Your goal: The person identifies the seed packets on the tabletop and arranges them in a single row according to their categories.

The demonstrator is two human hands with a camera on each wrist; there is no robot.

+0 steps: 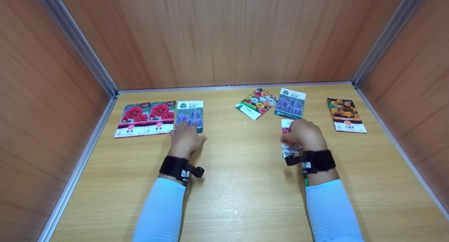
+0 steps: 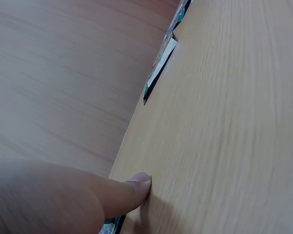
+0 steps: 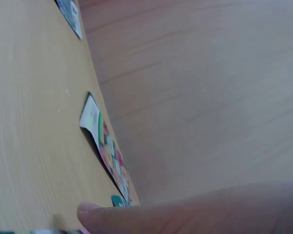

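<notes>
My left hand [image 1: 187,139] rests its fingers on the lower part of a purple-flowered seed packet [image 1: 191,110], with the thumb stretched out to the right along the table. In the left wrist view that thumb [image 2: 129,192] touches the wood, and a dark packet corner peeks out beneath it. My right hand [image 1: 306,135] is curled over a seed packet with red and pink flowers [image 1: 286,126], thumb at its left edge, gripping it; the hand hides much of its right side. In the right wrist view the thumb [image 3: 117,219] reaches across, and a sliver of packet shows at the bottom.
Two red-flowered packets [image 1: 132,117] lie side by side left of the purple one. Behind my right hand are a mixed-colour flower packet [image 1: 257,102] and another purple-flowered packet [image 1: 290,103]. An orange-flowered packet [image 1: 347,115] lies far right. Wooden panels [image 1: 228,38] enclose the table.
</notes>
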